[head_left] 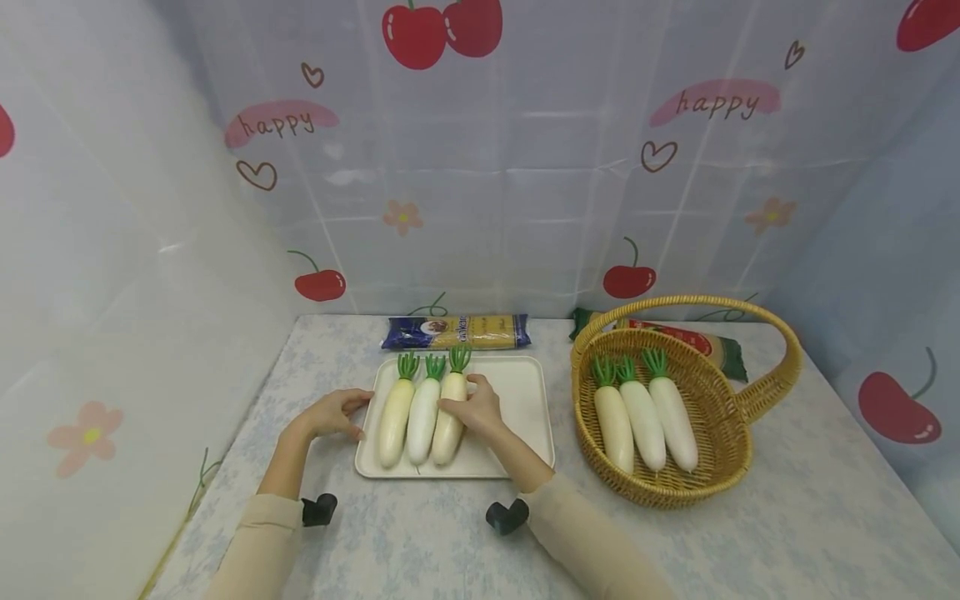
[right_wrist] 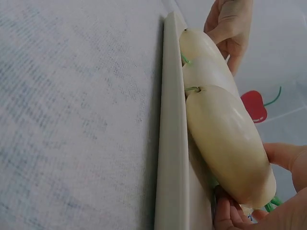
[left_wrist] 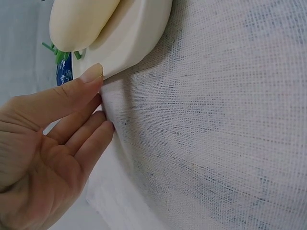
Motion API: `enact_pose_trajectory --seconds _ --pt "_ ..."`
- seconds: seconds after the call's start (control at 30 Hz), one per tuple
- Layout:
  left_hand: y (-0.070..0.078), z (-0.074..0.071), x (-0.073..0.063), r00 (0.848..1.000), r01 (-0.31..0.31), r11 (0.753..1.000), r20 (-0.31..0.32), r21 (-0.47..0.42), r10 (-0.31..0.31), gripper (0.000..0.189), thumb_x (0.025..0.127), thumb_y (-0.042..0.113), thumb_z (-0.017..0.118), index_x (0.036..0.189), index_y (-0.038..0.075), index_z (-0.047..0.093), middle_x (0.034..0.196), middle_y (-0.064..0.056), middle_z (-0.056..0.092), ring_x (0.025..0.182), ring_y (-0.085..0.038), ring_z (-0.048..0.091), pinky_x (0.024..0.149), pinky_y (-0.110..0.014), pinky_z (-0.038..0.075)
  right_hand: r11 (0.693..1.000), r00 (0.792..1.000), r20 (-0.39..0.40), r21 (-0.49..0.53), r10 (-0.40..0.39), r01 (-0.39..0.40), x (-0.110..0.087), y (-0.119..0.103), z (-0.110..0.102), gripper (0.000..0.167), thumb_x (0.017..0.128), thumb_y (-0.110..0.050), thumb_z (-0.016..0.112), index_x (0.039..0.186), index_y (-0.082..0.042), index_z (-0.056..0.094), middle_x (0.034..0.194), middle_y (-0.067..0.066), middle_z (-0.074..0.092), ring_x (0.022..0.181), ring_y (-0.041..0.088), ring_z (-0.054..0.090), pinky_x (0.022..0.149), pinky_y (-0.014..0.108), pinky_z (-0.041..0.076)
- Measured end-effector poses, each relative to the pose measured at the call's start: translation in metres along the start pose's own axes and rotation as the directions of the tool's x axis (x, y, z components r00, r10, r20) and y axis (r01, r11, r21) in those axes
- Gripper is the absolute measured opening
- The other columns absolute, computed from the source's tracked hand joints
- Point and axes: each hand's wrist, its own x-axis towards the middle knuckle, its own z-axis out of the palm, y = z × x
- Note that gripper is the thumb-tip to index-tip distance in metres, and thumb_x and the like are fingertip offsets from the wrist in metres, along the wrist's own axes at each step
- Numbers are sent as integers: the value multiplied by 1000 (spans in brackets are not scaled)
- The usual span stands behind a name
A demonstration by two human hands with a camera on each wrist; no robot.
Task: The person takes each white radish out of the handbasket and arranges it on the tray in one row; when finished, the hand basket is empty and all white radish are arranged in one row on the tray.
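Note:
Three white radishes with green tops lie side by side on a white tray (head_left: 528, 417). My right hand (head_left: 477, 408) holds the rightmost white radish (head_left: 450, 429), its thumb on one side and fingers on the other; the right wrist view shows this radish (right_wrist: 225, 139) close up. Left of it are the middle radish (head_left: 423, 421) and the leftmost radish (head_left: 395, 425). At the tray's left edge is my left hand (head_left: 337, 412), fingers loosely bent. In the left wrist view its thumb tip is right at the tray rim (left_wrist: 129, 60), with the other fingers by the tablecloth.
A wicker basket (head_left: 738, 467) with a tall handle stands right of the tray, holding three more radishes (head_left: 647, 425). Behind the tray lies a blue and yellow packet (head_left: 480, 332); a green and red packet (head_left: 727, 354) lies behind the basket. Printed curtains enclose the table.

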Motion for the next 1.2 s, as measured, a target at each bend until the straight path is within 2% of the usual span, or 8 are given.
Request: enact_pose_trajectory --seconds 0.3,0.8,1.2 --pt "1 0 0 1000 2 1000 3 -10 -2 80 69 -7 77 138 -13 36 143 -33 32 133 -45 29 107 -51 32 1000 1000 -8 -22 11 -11 1 0 3 75 75 -27 77 136 -1 42 118 23 58 103 33 60 81 40 55" --pt "0 0 0 1000 2 1000 -3 9 -2 80 69 -5 78 138 -12 37 143 -32 33 133 -45 29 107 -51 33 997 999 -33 -66 -40 37 -2 -1 3 73 75 -27 77 134 3 44 115 25 61 100 33 62 79 38 56" --pt "2 1 -1 1000 3 1000 -3 5 -3 80 69 -7 77 138 -12 37 143 -33 32 133 -45 29 107 -51 33 996 999 -18 -80 -45 43 -6 -1 1 69 76 -25 76 132 3 45 106 22 65 91 30 65 72 36 57"
